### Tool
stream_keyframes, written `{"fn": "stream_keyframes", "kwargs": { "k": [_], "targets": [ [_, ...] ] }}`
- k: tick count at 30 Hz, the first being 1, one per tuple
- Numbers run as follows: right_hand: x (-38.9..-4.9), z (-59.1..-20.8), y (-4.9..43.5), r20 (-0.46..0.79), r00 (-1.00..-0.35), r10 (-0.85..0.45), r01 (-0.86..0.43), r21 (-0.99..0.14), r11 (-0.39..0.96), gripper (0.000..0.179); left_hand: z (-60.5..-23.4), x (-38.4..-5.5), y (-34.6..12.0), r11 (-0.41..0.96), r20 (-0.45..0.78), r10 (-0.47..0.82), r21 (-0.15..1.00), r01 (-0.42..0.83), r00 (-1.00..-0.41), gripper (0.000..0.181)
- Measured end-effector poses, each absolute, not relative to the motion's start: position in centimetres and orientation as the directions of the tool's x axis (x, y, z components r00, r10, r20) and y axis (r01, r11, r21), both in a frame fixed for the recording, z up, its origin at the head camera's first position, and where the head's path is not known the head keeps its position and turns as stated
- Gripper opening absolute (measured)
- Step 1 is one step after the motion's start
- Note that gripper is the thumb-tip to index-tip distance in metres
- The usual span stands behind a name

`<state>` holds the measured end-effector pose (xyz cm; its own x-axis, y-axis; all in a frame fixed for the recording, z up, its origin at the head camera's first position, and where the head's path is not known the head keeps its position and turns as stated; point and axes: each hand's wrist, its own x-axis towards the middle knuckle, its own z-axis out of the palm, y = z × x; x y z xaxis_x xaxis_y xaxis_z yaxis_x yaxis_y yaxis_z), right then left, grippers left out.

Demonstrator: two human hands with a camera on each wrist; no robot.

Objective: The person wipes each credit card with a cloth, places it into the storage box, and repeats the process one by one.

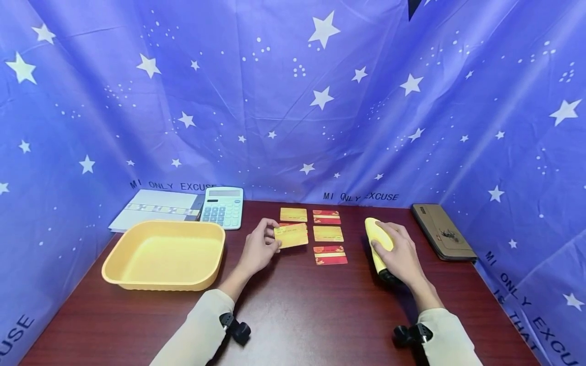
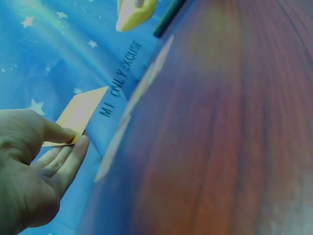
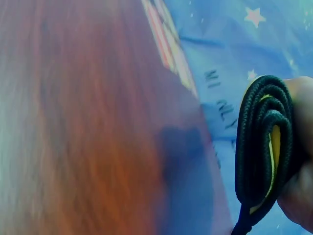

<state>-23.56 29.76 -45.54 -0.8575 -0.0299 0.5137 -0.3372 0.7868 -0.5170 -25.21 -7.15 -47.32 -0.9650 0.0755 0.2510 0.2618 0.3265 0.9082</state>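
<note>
In the head view my left hand (image 1: 261,246) pinches a yellow card (image 1: 293,236) by its left edge, thumb and fingers on either side. The left wrist view shows this card (image 2: 80,110) raised off the table. Beneath and beside it, several red and yellow cards lie in two columns, among them a red-and-gold card (image 1: 330,255) and a yellow card (image 1: 328,234). To their right, my right hand (image 1: 404,254) grips a yellow, rounded, folded item (image 1: 379,241). Its black-edged folded layers (image 3: 264,142) and a black cord show in the right wrist view; its kind is unclear.
A yellow plastic basin (image 1: 165,254) stands on the left of the dark wooden table (image 1: 293,315). Behind it are a light blue calculator (image 1: 222,207) and a white folder (image 1: 155,208). A brown wallet-like case (image 1: 443,233) lies at the right; star-patterned cloth (image 1: 274,101) surrounds the table.
</note>
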Motion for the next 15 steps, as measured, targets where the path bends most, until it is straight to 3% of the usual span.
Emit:
{"fn": "stream_keyframes", "kwargs": {
  "k": [15],
  "targets": [
    [-23.3,-42.5,23.5,0.623,-0.781,-0.049,-0.476,-0.541,0.694,0.055,-44.7,-24.9,-6.1,0.196,0.316,-0.002,0.930,0.310,-0.949,0.044]
  ]
}}
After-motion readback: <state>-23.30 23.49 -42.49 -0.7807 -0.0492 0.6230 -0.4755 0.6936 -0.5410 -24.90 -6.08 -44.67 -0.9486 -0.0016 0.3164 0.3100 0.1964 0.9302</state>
